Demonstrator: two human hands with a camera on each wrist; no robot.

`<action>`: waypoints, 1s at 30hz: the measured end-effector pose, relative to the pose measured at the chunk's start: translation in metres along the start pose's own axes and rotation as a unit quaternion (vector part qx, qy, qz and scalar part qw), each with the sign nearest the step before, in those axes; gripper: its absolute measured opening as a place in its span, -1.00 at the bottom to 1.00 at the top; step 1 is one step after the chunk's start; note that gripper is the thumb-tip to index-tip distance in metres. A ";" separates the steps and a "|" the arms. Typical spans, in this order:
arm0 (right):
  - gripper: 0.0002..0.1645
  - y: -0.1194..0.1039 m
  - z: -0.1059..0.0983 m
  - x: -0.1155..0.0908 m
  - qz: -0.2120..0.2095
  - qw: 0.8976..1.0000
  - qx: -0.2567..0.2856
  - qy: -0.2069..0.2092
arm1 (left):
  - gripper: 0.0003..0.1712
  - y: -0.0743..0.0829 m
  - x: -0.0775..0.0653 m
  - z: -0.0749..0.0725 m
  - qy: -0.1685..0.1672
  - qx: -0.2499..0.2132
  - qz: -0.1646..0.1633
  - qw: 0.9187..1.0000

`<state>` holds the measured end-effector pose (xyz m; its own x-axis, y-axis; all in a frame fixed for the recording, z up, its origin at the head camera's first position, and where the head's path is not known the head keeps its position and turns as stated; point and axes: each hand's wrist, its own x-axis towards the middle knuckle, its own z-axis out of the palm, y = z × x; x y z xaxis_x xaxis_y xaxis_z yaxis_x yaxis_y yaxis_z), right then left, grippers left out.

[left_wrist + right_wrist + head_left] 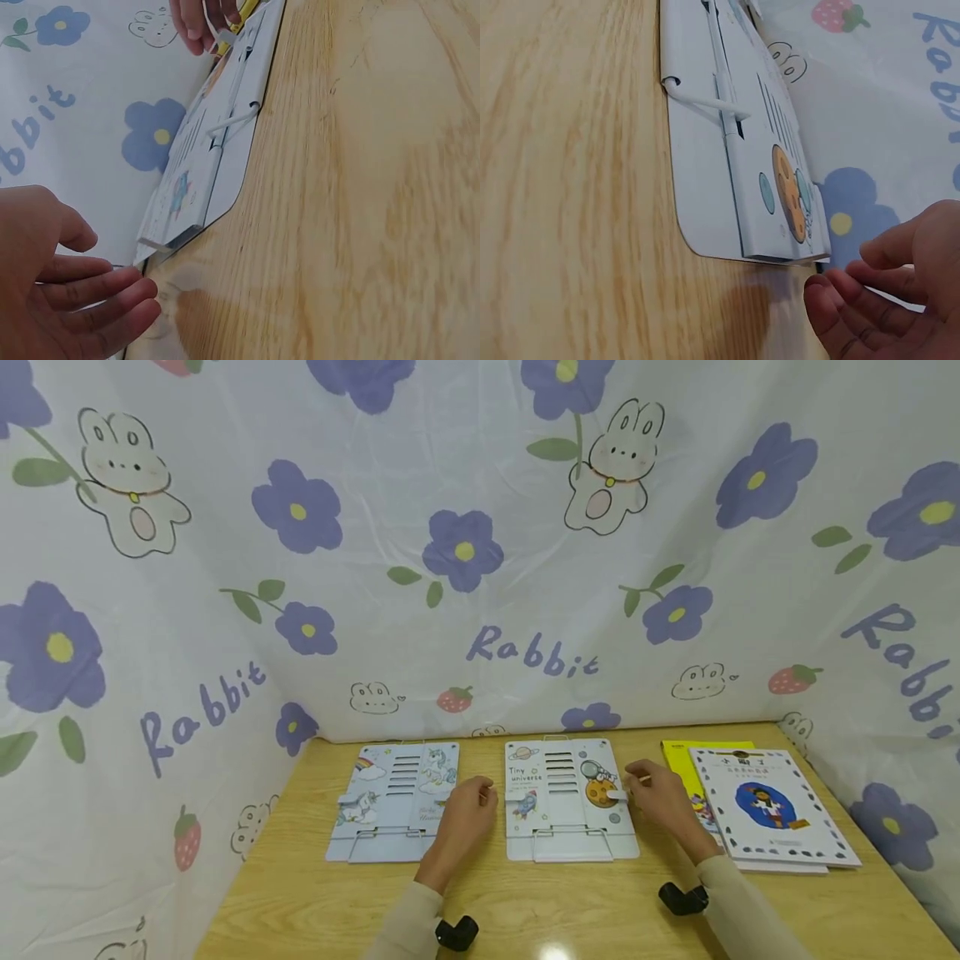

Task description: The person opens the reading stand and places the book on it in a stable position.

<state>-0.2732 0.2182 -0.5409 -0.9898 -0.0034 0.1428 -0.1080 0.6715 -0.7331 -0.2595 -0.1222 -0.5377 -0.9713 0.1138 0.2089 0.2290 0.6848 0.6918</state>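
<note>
A folded white book stand with a space print and "Tiny universe" (562, 814) lies flat on the wooden table. To its left is a second folded book stand, printed with unicorns (390, 810). My left hand (468, 810) hovers between the two, overlapping the unicorn stand's right edge in the head view. In the left wrist view its fingers (112, 300) are relaxed beside the space stand's corner, holding nothing. Off the space stand's right side, my right hand (660, 793) is near the clip (617, 794). Its loosely bent fingers (870, 307) hold nothing in the right wrist view.
Right of my right hand lie a white picture book (772, 810) and a yellow book (681, 768) partly under it. A rabbit-and-flower cloth (517, 602) hangs behind and along both sides of the table (300, 902). Black camera mounts (457, 933) sit at both wrists.
</note>
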 end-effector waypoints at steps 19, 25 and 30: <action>-0.58 0.008 0.016 0.018 0.080 0.997 0.017 -0.015 | -0.57 0.011 0.020 0.027 -0.003 -0.061 -0.064 0.996; -0.58 0.004 0.017 0.018 0.104 0.994 0.033 -0.022 | -0.57 0.011 0.021 0.029 0.003 -0.087 -0.091 0.992; -0.59 0.003 0.019 0.017 0.101 0.994 0.042 -0.016 | -0.60 0.010 0.023 0.031 0.013 -0.102 -0.113 0.988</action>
<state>-0.2925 0.2065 -0.5531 -0.9943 0.1008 -0.0337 0.0875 0.5966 -0.7978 -0.2814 -0.0907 -0.5471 -0.9978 -0.0451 0.0490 0.0176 0.5305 0.8475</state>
